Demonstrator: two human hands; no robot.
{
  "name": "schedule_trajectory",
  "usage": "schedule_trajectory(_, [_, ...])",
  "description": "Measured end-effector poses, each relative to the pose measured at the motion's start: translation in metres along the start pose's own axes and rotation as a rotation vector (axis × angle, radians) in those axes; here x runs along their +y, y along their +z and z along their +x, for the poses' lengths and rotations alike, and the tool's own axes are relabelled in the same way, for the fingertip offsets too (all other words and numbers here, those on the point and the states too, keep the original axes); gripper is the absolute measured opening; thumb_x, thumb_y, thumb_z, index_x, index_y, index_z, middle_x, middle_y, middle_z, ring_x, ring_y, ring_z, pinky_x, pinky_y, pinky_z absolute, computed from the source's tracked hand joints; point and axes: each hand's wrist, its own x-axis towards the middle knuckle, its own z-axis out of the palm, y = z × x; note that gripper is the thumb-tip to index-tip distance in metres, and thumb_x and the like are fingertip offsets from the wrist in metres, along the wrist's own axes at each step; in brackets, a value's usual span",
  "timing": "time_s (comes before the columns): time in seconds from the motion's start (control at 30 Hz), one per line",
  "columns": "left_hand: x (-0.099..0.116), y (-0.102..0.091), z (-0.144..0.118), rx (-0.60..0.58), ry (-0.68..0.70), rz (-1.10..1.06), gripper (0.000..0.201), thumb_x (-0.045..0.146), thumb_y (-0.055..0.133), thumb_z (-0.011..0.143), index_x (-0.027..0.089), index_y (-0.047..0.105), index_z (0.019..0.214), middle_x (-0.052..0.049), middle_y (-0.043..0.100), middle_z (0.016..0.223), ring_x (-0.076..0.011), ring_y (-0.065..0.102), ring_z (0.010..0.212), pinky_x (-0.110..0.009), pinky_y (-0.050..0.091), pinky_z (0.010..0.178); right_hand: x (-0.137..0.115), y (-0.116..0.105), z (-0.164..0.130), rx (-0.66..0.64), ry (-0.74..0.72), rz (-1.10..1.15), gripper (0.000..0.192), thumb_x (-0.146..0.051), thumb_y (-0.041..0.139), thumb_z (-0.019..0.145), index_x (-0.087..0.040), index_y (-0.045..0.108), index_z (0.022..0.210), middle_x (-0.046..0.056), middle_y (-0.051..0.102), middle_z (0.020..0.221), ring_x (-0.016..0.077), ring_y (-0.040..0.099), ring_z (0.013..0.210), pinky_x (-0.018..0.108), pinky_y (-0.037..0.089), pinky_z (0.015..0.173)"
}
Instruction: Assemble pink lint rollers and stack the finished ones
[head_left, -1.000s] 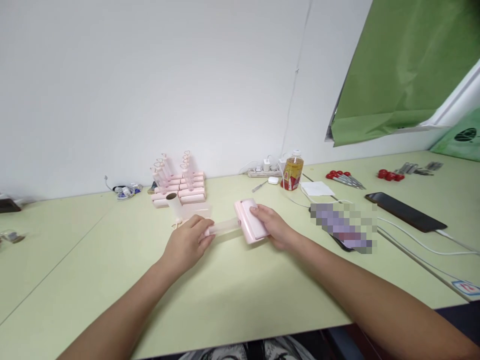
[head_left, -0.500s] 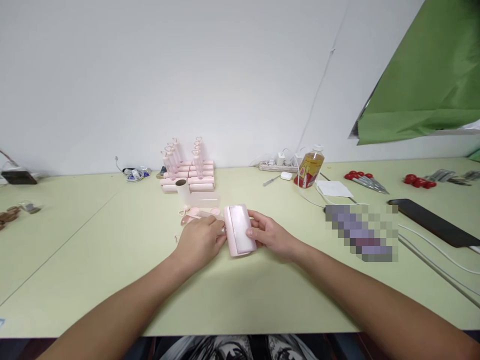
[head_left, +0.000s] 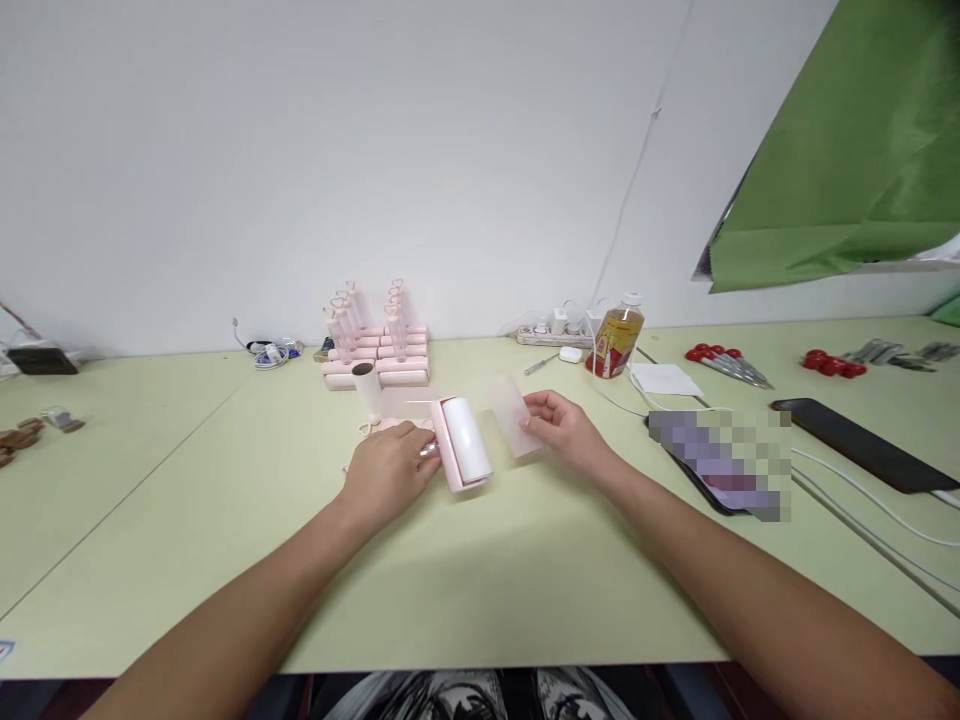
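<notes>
Right now I see my left hand (head_left: 390, 470) closed around the handle end of a lint roller (head_left: 463, 455), whose white roll lies just above the pale green table (head_left: 480, 590) at the middle of the view. My right hand (head_left: 566, 432) pinches a clear, frosted cover (head_left: 514, 415) between thumb and fingers, held just to the right of the roller and apart from it. Behind the roller stands a small cardboard tube (head_left: 366, 385), and past that a stack of pink rollers (head_left: 375, 345) near the wall. Further right along the wall sit a power strip (head_left: 555, 328) with plugs, a small white case (head_left: 571, 353), and a bottle (head_left: 618, 340) of amber drink with a red label; I cannot read its writing. A white paper (head_left: 664, 378) lies beside the bottle, then red-handled tools (head_left: 724, 362) and a dark phone (head_left: 862, 445) with a white cable. Nothing lies between my hands and the roller. A green sheet (head_left: 847, 160) hangs at the upper right.
</notes>
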Motion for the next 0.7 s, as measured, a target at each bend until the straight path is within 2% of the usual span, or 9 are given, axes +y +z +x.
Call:
schedule_trajectory(0.07, [0.005, 0.002, -0.002, -0.019, 0.073, -0.055, 0.017, 0.03, 0.054, 0.087, 0.02, 0.067, 0.093, -0.003, 0.068, 0.088, -0.0181, 0.062, 0.079, -0.027, 0.039, 0.061, 0.007, -0.012, 0.009, 0.08, -0.075, -0.257, 0.034, -0.041, 0.07, 0.073, -0.021, 0.061, 0.1, 0.002, 0.066, 0.081, 0.019, 0.06, 0.071, 0.033, 0.047, 0.067])
schedule_trajectory(0.13, [0.013, 0.006, -0.006, -0.054, 0.161, -0.109, 0.017, 0.03, 0.055, 0.086, 0.019, 0.067, 0.093, -0.004, 0.068, 0.086, -0.0184, 0.063, 0.078, -0.028, 0.041, 0.062, 0.012, -0.023, 0.016, 0.126, -0.153, -0.452, 0.031, -0.039, 0.068, 0.075, -0.023, 0.065, 0.1, 0.004, 0.068, 0.089, 0.0218, 0.061, 0.079, 0.037, 0.047, 0.074])
schedule_trajectory(0.3, [0.03, 0.012, -0.014, -0.097, 0.332, -0.171, 0.019, 0.03, 0.054, 0.086, 0.019, 0.067, 0.094, -0.005, 0.067, 0.081, -0.0189, 0.061, 0.075, -0.029, 0.041, 0.063, 0.021, -0.033, 0.025, -0.011, -0.283, -0.658, 0.023, -0.03, 0.064, 0.078, -0.025, 0.067, 0.1, 0.006, 0.064, 0.118, 0.0266, 0.057, 0.11, 0.044, 0.041, 0.097])
schedule_trajectory(0.4, [0.032, 0.015, -0.016, -0.128, 0.385, -0.172, 0.016, 0.027, 0.056, 0.083, 0.019, 0.067, 0.093, -0.004, 0.067, 0.081, -0.0184, 0.061, 0.073, -0.029, 0.041, 0.062, 0.025, -0.031, 0.028, -0.009, -0.315, -0.726, 0.022, -0.025, 0.061, 0.078, -0.024, 0.068, 0.099, 0.009, 0.054, 0.132, 0.0275, 0.051, 0.12, 0.045, 0.036, 0.104])
schedule_trajectory(0.47, [0.033, 0.017, -0.017, -0.15, 0.393, -0.164, 0.015, 0.026, 0.058, 0.081, 0.02, 0.066, 0.091, -0.003, 0.067, 0.081, -0.0182, 0.06, 0.072, -0.029, 0.04, 0.061, 0.028, -0.03, 0.03, 0.052, -0.322, -0.773, 0.024, -0.024, 0.06, 0.078, -0.023, 0.069, 0.1, 0.01, 0.051, 0.132, 0.0287, 0.049, 0.122, 0.046, 0.036, 0.104])
schedule_trajectory(0.57, [0.033, 0.019, -0.017, -0.177, 0.38, -0.155, 0.013, 0.027, 0.058, 0.08, 0.021, 0.066, 0.089, -0.003, 0.067, 0.082, -0.0181, 0.06, 0.073, -0.028, 0.04, 0.061, 0.032, -0.028, 0.032, 0.159, -0.304, -0.792, 0.025, -0.023, 0.057, 0.078, -0.022, 0.071, 0.098, 0.01, 0.054, 0.114, 0.0283, 0.052, 0.112, 0.046, 0.04, 0.1])
schedule_trajectory(0.63, [0.033, 0.019, -0.016, -0.198, 0.361, -0.148, 0.012, 0.027, 0.058, 0.079, 0.021, 0.066, 0.087, -0.002, 0.067, 0.081, -0.0181, 0.06, 0.073, -0.028, 0.039, 0.06, 0.034, -0.026, 0.033, 0.166, -0.275, -0.754, 0.027, -0.024, 0.056, 0.079, -0.021, 0.071, 0.101, 0.009, 0.054, 0.107, 0.0258, 0.056, 0.104, 0.044, 0.044, 0.096])
schedule_trajectory(0.7, [0.033, 0.019, -0.016, -0.221, 0.336, -0.136, 0.011, 0.027, 0.058, 0.079, 0.021, 0.066, 0.085, -0.002, 0.066, 0.08, -0.0179, 0.06, 0.071, -0.027, 0.038, 0.058, 0.037, -0.025, 0.033, 0.125, -0.264, -0.709, 0.03, -0.026, 0.055, 0.08, -0.021, 0.069, 0.106, 0.009, 0.054, 0.112, 0.0242, 0.058, 0.102, 0.042, 0.046, 0.093])
